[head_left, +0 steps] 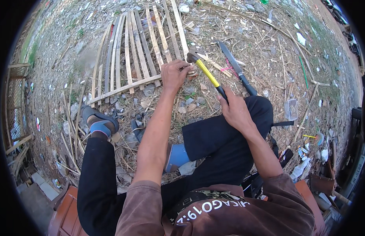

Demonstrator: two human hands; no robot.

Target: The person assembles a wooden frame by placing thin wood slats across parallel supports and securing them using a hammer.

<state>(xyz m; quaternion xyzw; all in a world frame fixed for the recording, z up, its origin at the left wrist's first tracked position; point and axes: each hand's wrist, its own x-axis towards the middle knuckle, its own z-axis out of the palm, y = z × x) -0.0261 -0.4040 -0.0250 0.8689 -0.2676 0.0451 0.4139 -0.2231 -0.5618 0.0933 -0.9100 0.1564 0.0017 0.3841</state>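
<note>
The slat work looks partway along: a row of thin wooden slats fans out over the littered ground, their near ends meeting or passing a wooden crosspiece set at a slant. The gaps between them are uneven, and whether each slat is fastened cannot be told from here. The right-hand end, where both hands are busy, seems the part left unfinished.

The left hand is at that end, thumb and fingertips drawn together; whatever they may pinch is too small to make out. The slats lie ahead of this hand and to its left, with the nearest ones running down close to its fingers. The right hand is wrapped around the black grip of a yellow-handled hammer, whose head hangs just beside the left fingertips, near the foot of the rightmost slat.

A machete with a black handle lies on the ground to the right of the hammer, with pink string near its blade
</note>
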